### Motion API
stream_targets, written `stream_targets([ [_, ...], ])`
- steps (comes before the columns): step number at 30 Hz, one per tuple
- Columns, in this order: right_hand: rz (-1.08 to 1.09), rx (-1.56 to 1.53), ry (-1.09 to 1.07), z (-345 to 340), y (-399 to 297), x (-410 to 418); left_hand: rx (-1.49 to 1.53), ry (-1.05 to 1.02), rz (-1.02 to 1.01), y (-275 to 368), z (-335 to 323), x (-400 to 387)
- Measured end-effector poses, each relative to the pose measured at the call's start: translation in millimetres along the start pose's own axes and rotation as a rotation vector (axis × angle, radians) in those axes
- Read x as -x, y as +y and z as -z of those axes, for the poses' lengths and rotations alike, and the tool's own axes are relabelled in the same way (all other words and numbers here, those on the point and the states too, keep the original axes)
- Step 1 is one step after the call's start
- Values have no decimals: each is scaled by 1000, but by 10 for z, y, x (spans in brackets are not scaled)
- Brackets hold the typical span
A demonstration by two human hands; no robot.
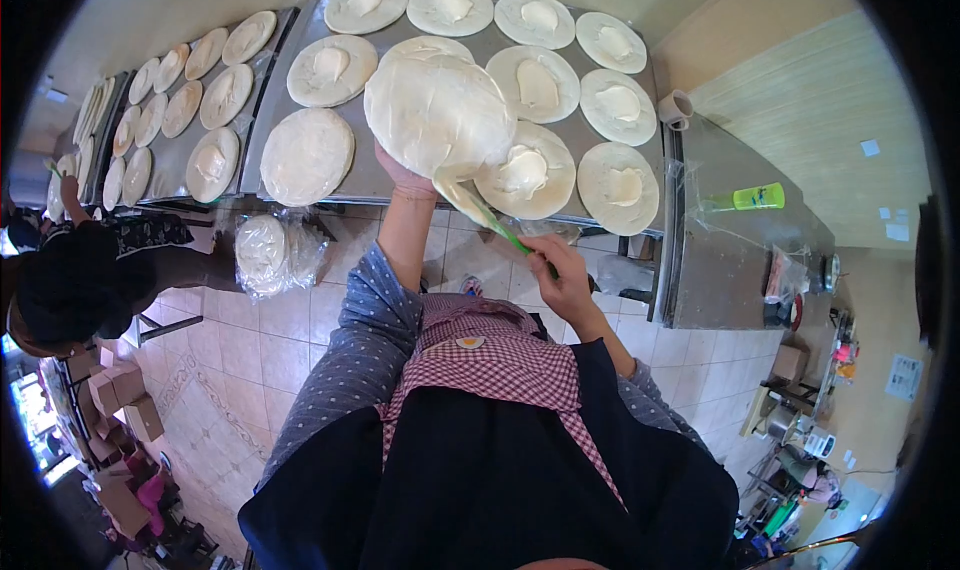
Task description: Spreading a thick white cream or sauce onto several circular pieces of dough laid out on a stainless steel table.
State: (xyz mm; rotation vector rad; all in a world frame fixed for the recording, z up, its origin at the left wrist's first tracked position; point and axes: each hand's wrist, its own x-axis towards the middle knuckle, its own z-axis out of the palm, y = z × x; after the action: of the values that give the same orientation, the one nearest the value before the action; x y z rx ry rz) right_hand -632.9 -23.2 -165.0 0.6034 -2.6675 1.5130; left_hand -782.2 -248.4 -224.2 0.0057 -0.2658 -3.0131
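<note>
On the upturned palm of my left hand [405, 166] rests a round flat dough disc [435, 108], its top coated with a pale cream spread. My right hand [559, 277] grips the green handle of a spatula [491, 221]. The spatula's cream-smeared blade lies against the near edge of the held disc. Beneath and around it, several dough discs [615, 189] are laid out on a metal table [457, 189], most with a dollop of spread [525, 168] at the centre. To the left, one disc [307, 157] looks coated all over. Part of another disc is hidden behind the held one.
A second metal table [169, 183] at left bears more discs. Another person [67, 285] works there. A plastic-wrapped stack [262, 251] is near the table gap. At right, a side table [742, 270] holds a green-yellow tumbler [757, 197]; a mug [675, 110] stands by its far corner.
</note>
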Motion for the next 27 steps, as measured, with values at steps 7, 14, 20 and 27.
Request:
stream_targets([
  [7,-211,-129,238,125,148,-285,-90,-62,28,-8,273,14],
  [14,-396,-310,308,167,356,-601,-78,-157,244,-128,394,171],
  [20,-270,-1,229,133,319,-712,-73,-119,436,-119,432,260],
  [27,-144,96,166,176,0,-850,5,-149,554,-131,469,250],
])
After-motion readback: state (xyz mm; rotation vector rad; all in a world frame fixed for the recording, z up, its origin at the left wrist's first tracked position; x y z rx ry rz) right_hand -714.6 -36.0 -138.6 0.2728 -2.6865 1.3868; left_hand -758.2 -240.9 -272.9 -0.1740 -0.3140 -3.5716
